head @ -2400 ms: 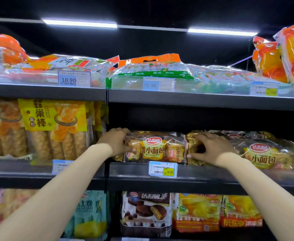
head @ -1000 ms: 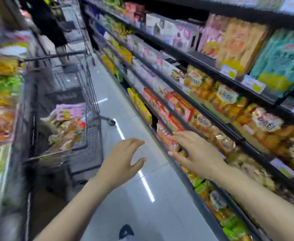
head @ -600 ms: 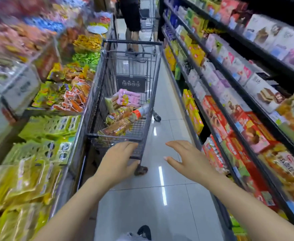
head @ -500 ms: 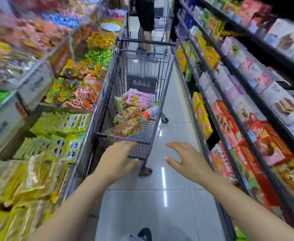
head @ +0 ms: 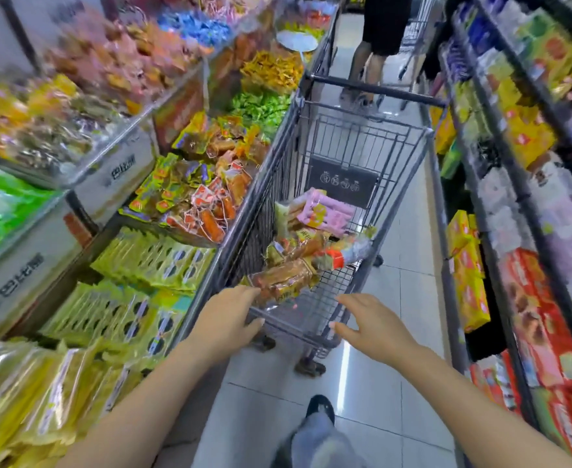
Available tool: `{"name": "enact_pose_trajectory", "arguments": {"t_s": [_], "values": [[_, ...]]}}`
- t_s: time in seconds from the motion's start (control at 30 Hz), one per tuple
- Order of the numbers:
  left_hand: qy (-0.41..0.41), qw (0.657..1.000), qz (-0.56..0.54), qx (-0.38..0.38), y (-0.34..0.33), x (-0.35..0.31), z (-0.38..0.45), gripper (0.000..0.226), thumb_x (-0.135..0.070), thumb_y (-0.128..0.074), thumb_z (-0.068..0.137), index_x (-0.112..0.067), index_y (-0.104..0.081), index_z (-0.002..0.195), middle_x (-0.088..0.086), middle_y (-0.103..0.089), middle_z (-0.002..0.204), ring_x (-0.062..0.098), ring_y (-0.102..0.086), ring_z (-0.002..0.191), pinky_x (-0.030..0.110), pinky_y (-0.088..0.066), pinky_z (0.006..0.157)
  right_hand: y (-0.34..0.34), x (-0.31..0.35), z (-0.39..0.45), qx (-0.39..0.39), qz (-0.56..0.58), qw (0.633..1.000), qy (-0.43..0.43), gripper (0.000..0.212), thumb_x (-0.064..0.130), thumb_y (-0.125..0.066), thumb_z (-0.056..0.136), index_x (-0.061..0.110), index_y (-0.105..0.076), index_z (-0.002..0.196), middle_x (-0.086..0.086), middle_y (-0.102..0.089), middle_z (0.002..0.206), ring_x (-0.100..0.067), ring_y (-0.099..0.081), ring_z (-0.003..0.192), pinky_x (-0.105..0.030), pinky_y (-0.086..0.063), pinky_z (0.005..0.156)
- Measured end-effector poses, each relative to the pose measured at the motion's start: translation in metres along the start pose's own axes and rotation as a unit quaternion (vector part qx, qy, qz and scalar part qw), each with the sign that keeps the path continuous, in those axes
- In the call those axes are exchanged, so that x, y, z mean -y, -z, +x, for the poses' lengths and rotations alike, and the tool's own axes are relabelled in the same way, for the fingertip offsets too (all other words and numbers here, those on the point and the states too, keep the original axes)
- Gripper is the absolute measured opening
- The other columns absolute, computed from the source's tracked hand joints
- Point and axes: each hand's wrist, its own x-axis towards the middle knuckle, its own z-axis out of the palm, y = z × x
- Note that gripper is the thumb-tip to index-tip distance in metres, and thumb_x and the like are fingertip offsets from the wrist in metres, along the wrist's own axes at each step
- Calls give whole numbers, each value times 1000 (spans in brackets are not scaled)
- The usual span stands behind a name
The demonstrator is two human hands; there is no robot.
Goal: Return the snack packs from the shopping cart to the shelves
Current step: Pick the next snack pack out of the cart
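Observation:
A grey wire shopping cart (head: 401, 184) stands in the aisle ahead of me. Inside lie several snack packs: a brown bread pack (head: 284, 276) nearest me, a pink pack (head: 325, 212) farther back, and a clear pack with a red label (head: 345, 253). My left hand (head: 225, 320) reaches over the cart's near rim, fingers relaxed, its tips close to the brown pack. My right hand (head: 367, 324) hovers at the near rim, fingers spread, holding nothing. The shelves (head: 521, 184) run along the right.
Open bins of loose snacks (head: 207, 194) and stacked yellow packs (head: 136, 292) line the left side, close against the cart. Another person (head: 377, 45) stands beyond the cart with a second cart. My foot (head: 320, 408) is on the tiled floor.
I have turned from the bread shelf to face down the aisle and stepped up to the cart. Both empty hands have moved forward to its near rim.

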Motion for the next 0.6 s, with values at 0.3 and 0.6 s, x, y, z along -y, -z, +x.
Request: {"name": "enact_pose_trajectory", "arguments": {"t_s": [0.3, 0.6], "values": [[75, 993, -13, 92, -14, 27, 95, 58, -43, -59, 90, -18, -43, 140, 1, -51, 136, 21, -47, 124, 36, -44, 99, 12, -47, 118, 87, -12, 996, 16, 57, 53, -46, 94, 22, -40, 141, -2, -52, 131, -20, -43, 122, -32, -40, 96], [70, 979, 6, 193, -48, 79, 201, 52, -44, -57, 90, -14, -46, 132, 8, -54, 127, 27, -51, 117, 41, -47, 93, -10, -69, 210, 142, -20, 989, -21, 55, 48, -47, 95, 19, -40, 141, -7, -49, 134, -23, -42, 125, -32, -38, 98]]}}
